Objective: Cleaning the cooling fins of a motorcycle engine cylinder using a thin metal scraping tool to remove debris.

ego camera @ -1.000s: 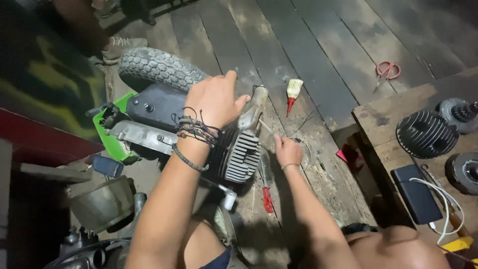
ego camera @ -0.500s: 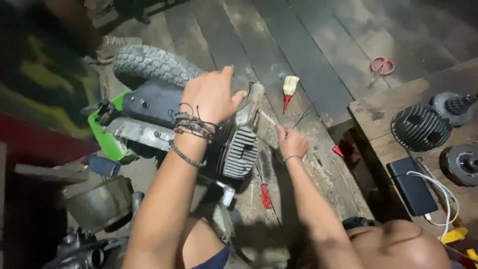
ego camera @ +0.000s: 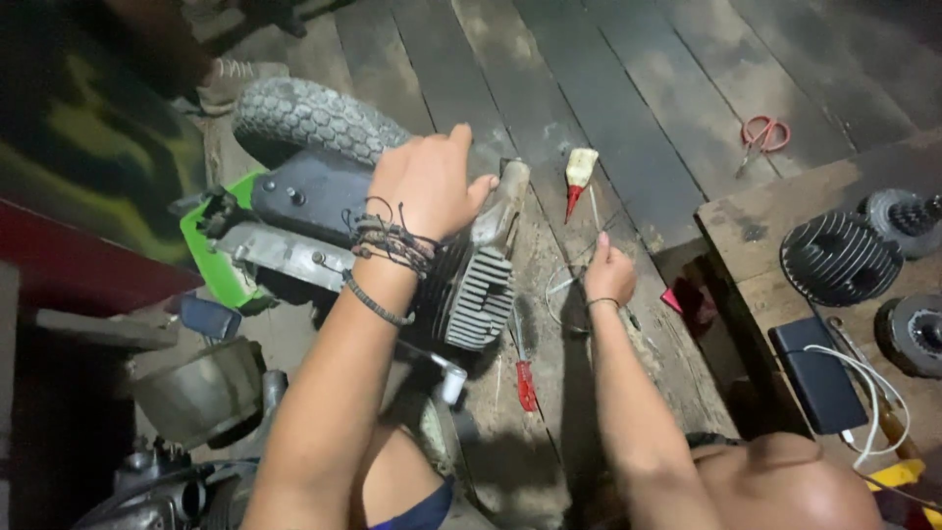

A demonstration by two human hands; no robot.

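The small engine (ego camera: 392, 255) lay on the plank floor (ego camera: 628, 108) at centre, a knobby tyre (ego camera: 309, 118) at its 11 o'clock; it looked heavy, rigid and greasy, best taken by the solid casing, not the thin cooling fins (ego camera: 479, 299). The left hand (ego camera: 427, 182) rested spread on the casing, its grip apart; the right hand (ego camera: 608, 270), at the engine's 3 o'clock, pressed thin wire (ego camera: 569, 294) to the floor, its grip curled together; open boards lay toward 12 o'clock, while the desk (ego camera: 756, 231) edge crowded 3 o'clock, a red screwdriver (ego camera: 525, 373) lying near.
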